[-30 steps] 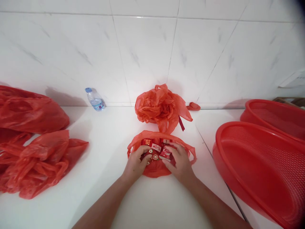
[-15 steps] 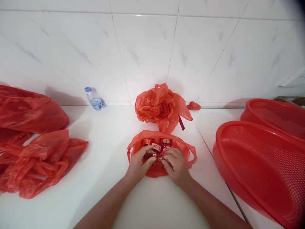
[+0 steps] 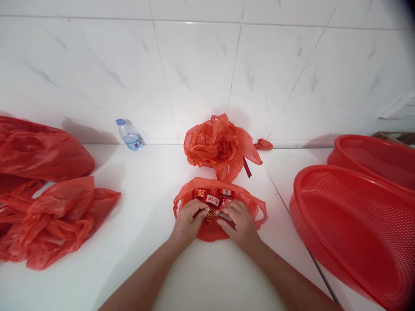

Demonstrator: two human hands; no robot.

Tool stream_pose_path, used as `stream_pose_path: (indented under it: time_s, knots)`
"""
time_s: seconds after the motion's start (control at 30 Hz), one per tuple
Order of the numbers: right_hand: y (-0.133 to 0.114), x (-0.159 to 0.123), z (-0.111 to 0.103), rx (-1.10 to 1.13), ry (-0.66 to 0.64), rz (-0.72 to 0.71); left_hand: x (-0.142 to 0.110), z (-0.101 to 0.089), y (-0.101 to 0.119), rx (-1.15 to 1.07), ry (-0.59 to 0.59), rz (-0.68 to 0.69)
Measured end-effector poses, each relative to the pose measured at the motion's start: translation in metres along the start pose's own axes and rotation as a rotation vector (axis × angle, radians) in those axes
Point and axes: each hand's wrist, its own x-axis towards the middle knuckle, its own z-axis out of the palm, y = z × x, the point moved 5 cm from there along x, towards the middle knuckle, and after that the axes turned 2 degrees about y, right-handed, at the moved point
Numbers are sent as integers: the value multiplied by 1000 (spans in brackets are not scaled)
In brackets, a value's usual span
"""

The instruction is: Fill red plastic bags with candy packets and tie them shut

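An open red plastic bag [image 3: 214, 234] lies on the white table in front of me, its handles spread to either side. Inside are several small red packets [image 3: 212, 200] with white and gold printing. My left hand [image 3: 188, 221] reaches over the bag's left side, thumb and forefinger pinched on a small dark red packet [image 3: 210, 216] with pale flower-shaped marks. From the right, my right hand [image 3: 240, 224] grips at the same spot, thumb and fingertips near one of these marks. Whether both hands hold one packet or two I cannot tell.
Behind the bag is a crumpled red plastic bag [image 3: 220, 144]. A water bottle [image 3: 129, 134] leans by the tiled wall. Bulky red bags [image 3: 42, 149] fill the left side. On the right stand a large red plastic basket [image 3: 343, 233] and a second basket [image 3: 372, 149].
My fingers have shifted slightly apart over the packet, the left ones moving a little left. More of the flower-shaped marks and the packets beneath shows. The bags and baskets have stayed put.
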Motion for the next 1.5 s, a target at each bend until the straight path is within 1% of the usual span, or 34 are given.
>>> stream_pose_path:
  time_s: [0.23, 0.33, 0.47, 0.63, 0.7, 0.83, 0.9, 0.97, 1.07, 1.2, 1.37, 1.5]
  knots:
    - [0, 0, 3, -17, -38, -5, 0, -1, -4, -6, 32, -83]
    - [-2, 0, 3, 8, -17, -12, -1, 3, -4, -13, 2, -104]
    - [-3, 0, 3, 53, 21, -8, -2, 7, 0, -27, -35, -74]
    - [-6, -1, 4, 63, 27, -22, -3, 10, 4, -29, -92, -47]
    - [-6, -1, 5, 61, 16, -21, -4, 9, 2, -25, -75, -54]
    - [-6, -1, 10, 47, -55, -25, -3, 6, -3, -22, -13, -77]
    - [-5, -2, 12, 44, -59, -39, -3, 5, -4, -20, 4, -93]
    - [-5, -2, 13, 44, -38, -51, -3, 4, -3, -20, 12, -103]
    - [-5, -3, 13, 49, -15, -57, -3, 4, -2, -41, 10, -128]
    - [-7, -3, 12, 53, -29, -58, -3, 6, -2, -75, -28, -174]
    - [-8, -4, 12, 53, -33, -73, -1, 10, 0, -108, -89, -143]
    - [-5, -3, 13, 54, -35, -72, 0, 7, -2, -149, -53, -153]
